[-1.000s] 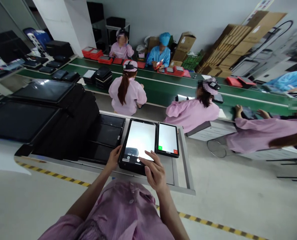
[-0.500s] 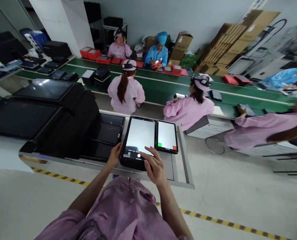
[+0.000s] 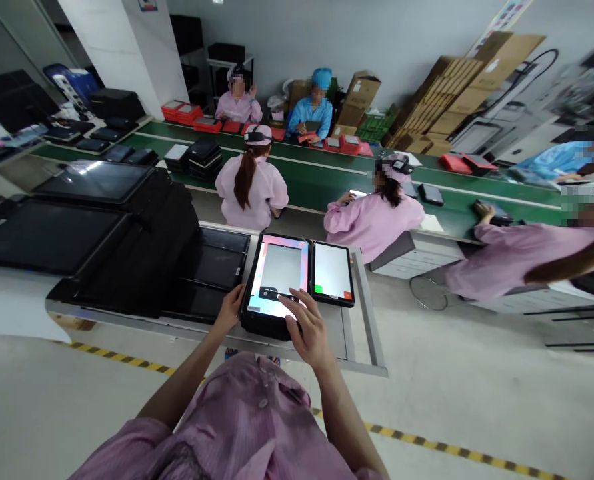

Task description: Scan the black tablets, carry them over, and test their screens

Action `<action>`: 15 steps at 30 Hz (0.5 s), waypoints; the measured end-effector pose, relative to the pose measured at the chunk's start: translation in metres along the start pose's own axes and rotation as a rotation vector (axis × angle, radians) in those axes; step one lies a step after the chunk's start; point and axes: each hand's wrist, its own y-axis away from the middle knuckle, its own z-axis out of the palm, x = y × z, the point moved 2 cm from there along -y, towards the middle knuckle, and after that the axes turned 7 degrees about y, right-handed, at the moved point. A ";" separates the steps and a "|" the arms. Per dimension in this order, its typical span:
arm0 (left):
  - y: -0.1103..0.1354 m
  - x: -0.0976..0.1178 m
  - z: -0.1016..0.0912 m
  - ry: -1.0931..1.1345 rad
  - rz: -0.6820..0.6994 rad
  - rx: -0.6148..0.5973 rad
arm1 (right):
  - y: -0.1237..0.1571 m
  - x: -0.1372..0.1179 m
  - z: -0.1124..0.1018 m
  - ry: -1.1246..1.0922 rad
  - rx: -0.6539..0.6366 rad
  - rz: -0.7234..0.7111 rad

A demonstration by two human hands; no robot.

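A black tablet (image 3: pixel 275 280) lies on a grey metal tray table (image 3: pixel 361 313), its screen showing a grey window on a pink and blue background. My left hand (image 3: pixel 230 310) grips the tablet's lower left edge. My right hand (image 3: pixel 307 330) hovers over its lower right corner, fingers spread, one fingertip touching the screen. A second tablet (image 3: pixel 332 273) with a white screen and small green and red buttons lies just to the right.
Dark tablets (image 3: pixel 217 263) and black foam sheets (image 3: pixel 141 247) lie left on the table. Large dark screens (image 3: pixel 41 233) stand further left. Behind, several people in pink and blue coats sit at a green conveyor (image 3: pixel 327 177). Cardboard boxes (image 3: pixel 457 100) are stacked far right. Yellow-black tape (image 3: pixel 427 450) marks the floor.
The held tablet's screen went from plain white to a grey window on a pink and blue background. My right fingertip moved slightly up on the screen. The view shifted a little.
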 end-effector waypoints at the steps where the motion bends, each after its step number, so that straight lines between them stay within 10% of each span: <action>1: 0.000 -0.001 0.000 -0.001 -0.003 0.001 | 0.000 0.000 -0.001 -0.005 -0.006 -0.006; 15: 0.000 0.007 0.001 -0.069 0.031 -0.007 | -0.061 0.052 -0.019 0.054 -0.163 -0.103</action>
